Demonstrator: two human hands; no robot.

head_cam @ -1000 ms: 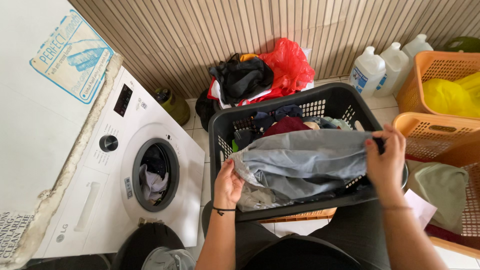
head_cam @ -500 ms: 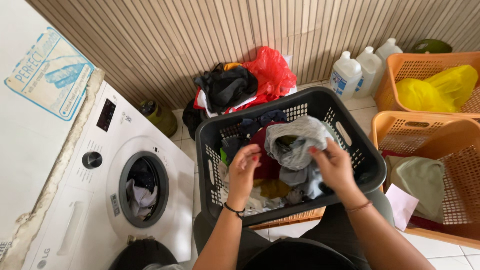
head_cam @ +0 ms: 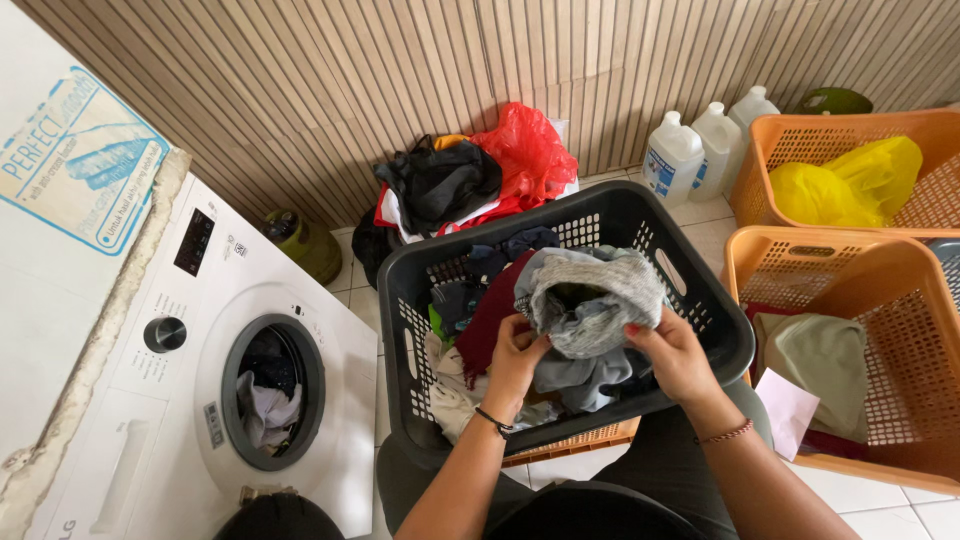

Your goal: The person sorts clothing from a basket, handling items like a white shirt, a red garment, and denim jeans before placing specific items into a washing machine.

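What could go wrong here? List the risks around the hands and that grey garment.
1. Both hands, left hand and right hand, bunch the grey garment over the dark basket, which seems to rest on the person's lap; it might tip.
2. The basket is heaped; the maroon cloth could snag and drag out.
3. The washing machine door stands open with clothes inside; some may spill.

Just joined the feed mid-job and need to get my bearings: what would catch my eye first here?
Both hands, the left hand and right hand, grip a bunched grey garment over a dark laundry basket full of clothes at centre. To the left stands a white front-loading washing machine, door open with laundry inside. On the right sit orange baskets, the far one holding a yellow bag.
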